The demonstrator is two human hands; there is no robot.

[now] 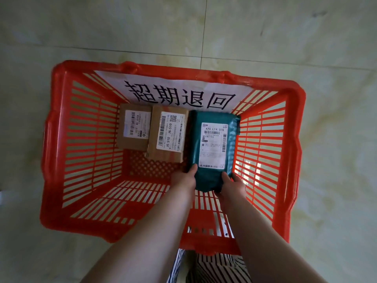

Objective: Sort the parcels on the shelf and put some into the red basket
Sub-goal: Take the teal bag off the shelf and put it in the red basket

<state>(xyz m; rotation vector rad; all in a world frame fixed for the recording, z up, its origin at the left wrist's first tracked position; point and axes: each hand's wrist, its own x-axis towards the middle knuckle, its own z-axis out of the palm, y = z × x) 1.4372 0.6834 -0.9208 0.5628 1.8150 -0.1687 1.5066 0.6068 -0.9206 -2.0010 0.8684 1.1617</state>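
Observation:
The red basket (67,139) stands on the floor below me, with a white paper sign (175,92) bearing large black characters on its far wall. Inside, at the right, lies a teal bagged parcel (212,180) with a white label. My left hand (184,177) grips its near left corner and my right hand (232,183) grips its near right corner. Two brown cardboard boxes lie side by side on the basket floor to the left: a smaller one (133,127) and a larger one (168,135), which touches the teal parcel.
Pale tiled floor (285,37) surrounds the basket on all sides. Striped fabric (216,268) shows at the bottom edge between my arms. The near left part of the basket floor (146,166) is bare.

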